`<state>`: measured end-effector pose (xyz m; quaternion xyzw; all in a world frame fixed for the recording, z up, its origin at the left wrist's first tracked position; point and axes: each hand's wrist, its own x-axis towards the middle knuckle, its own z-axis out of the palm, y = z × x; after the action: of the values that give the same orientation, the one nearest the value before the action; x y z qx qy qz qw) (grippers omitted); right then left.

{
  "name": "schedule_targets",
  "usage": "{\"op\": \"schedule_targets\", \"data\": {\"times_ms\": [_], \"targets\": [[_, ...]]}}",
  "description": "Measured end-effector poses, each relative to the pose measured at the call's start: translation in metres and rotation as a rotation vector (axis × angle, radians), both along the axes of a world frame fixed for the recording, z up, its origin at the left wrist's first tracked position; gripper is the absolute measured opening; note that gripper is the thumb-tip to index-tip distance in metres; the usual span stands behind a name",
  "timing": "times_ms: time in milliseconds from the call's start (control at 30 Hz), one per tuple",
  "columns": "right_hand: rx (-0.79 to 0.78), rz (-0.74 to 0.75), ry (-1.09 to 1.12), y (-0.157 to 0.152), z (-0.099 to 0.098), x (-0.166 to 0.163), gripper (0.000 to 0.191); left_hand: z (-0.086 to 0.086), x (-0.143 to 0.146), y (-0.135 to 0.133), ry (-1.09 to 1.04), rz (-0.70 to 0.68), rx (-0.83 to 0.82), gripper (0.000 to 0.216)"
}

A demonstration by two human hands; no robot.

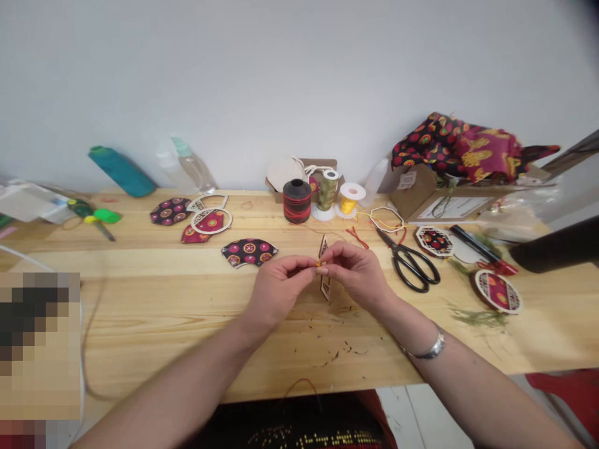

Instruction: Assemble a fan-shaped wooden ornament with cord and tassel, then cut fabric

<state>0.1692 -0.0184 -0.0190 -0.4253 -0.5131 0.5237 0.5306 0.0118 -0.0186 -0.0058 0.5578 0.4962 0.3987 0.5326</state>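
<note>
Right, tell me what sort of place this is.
Probably a small craft workspace: a wooden table against a plain wall, with spools of thread, black-handled scissors and pieces of patterned fabric laid out on it.

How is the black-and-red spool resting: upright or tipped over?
Upright: the spool stands on the table, its hollow top facing up.

Passable over bare wood inside the bench's point(168, 305) front edge, between white cord point(82, 355) and left hand point(278, 287). Blocked along the back edge by 3 thread spools point(297, 211) and a fabric-heaped box point(421, 194), beside the right hand point(360, 271) by scissors point(397, 247).
</note>
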Motion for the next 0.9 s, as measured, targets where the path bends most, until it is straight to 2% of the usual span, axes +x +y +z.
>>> {"op": "schedule_targets", "data": {"times_ms": [167,433,900], "targets": [[-0.060,0.032,0.080,0.0002,-0.0001,0.0000,0.026,-0.0003,0.0001,0.0007,0.008,-0.009,0.016,0.011],[0.049,-0.009,-0.066,-0.0003,-0.0025,0.0035,0.015,-0.0023,-0.0007,-0.0004,0.018,0.001,0.043,0.010],[0.008,-0.032,-0.030,-0.0018,0.0019,0.0022,0.012,0.0021,0.0016,-0.0025,0.022,0.035,0.062,0.011]]}}
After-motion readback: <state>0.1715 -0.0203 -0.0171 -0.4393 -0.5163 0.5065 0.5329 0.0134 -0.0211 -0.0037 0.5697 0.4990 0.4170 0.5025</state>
